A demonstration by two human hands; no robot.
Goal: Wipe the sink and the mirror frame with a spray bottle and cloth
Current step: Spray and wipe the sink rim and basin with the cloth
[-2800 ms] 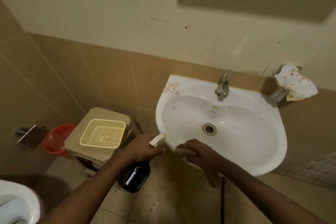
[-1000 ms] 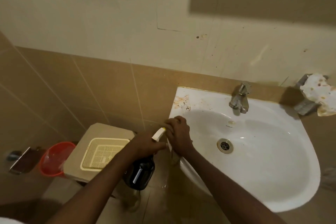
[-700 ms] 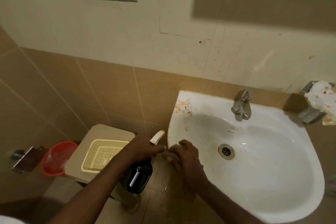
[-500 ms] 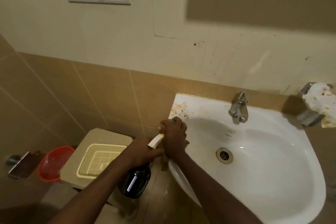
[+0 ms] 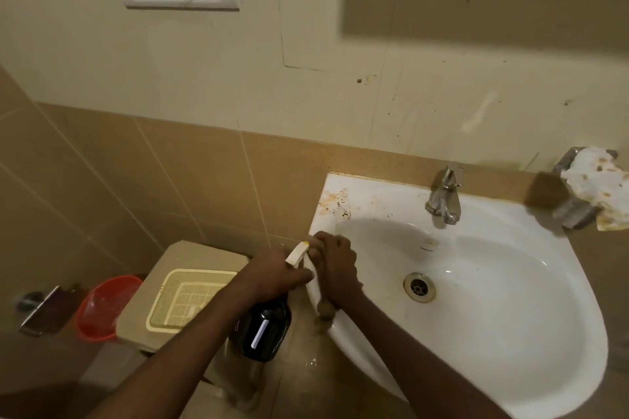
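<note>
Right hand [image 5: 335, 265] curls over a crumpled brownish cloth [image 5: 325, 309], pressing it on the smooth rim of the rounded white ceramic sink [image 5: 510, 333] at nine o'clock. Left hand [image 5: 272, 277] grips the neck of a glossy black spray bottle [image 5: 263, 333], its pale nozzle beside the rim.

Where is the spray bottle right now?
In the head view, the spray bottle hangs low and centre-left, gripped by the left hand, just left of the sink rim.
</note>
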